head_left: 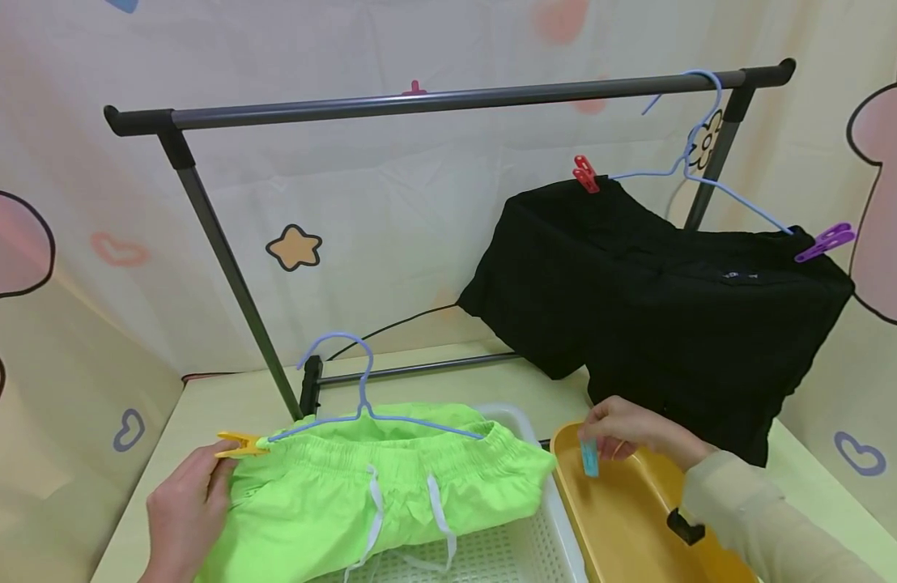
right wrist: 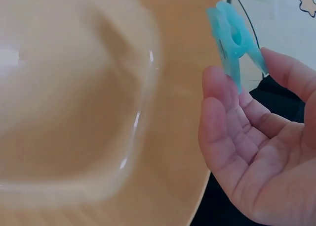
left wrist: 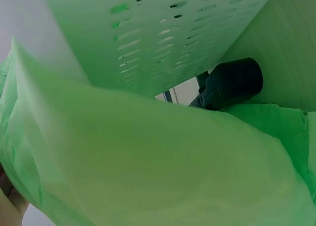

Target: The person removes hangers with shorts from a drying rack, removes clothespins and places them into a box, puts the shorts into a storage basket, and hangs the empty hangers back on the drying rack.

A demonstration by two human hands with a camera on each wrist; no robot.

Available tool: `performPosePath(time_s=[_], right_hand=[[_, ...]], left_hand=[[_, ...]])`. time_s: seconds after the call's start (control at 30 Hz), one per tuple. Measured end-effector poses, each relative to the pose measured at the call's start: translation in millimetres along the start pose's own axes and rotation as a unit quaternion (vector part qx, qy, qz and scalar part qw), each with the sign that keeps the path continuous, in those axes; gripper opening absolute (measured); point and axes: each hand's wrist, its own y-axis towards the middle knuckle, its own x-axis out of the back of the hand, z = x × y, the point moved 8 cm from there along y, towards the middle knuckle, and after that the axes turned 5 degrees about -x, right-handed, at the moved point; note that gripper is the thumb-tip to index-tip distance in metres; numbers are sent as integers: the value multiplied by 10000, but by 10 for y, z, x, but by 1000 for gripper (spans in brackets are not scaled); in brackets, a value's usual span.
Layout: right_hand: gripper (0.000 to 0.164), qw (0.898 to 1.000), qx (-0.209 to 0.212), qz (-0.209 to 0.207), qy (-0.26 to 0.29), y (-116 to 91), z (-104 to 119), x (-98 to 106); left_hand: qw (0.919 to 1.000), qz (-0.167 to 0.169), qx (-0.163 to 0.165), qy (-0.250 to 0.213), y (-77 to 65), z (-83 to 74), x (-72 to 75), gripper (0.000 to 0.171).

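Bright green shorts (head_left: 390, 470) with white drawstrings hang on a blue hanger (head_left: 364, 389). A yellow clothespin (head_left: 244, 444) clips their waistband to the hanger's left end. My left hand (head_left: 189, 506) grips the shorts' left edge, fingertips right at this clothespin. In the left wrist view, green cloth (left wrist: 163, 161) covers most of that hand. Over the yellow basin (head_left: 616, 526), my right hand (head_left: 627, 429) pinches a turquoise clothespin (right wrist: 232, 38) by its handles between thumb and fingers. The hanger's right end lies inside the waistband, with no clothespin on it.
Black shorts (head_left: 660, 300) hang from a second hanger (head_left: 687, 154) on the dark rack rail (head_left: 448, 102), held by a red clothespin (head_left: 585, 174) and a purple clothespin (head_left: 825, 242). A white perforated basket (head_left: 558, 534) stands under the green shorts, beside the basin.
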Motion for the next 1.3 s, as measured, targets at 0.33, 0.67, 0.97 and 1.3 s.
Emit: performPosePath(time_s=[0.33,0.67,0.97,1.3], right_hand=[[21,9985,-401,-133,-341,84,-154,-100],[23,9931,-889,-278,-707,204,-324,-212],[22,9914,-1077,-166,-728,245,-389,-293],[25,9908,-1147,-211,-688,296,-430,-328]], left_hand=[[9996,22,179,-218,1,-1,-29,27],[9992,134,202,-317,-11,-34,-70,26],[9987,176,174,-455,-16,-97,-66,24],[9962,341,443,-668,-48,-39,-141,27]])
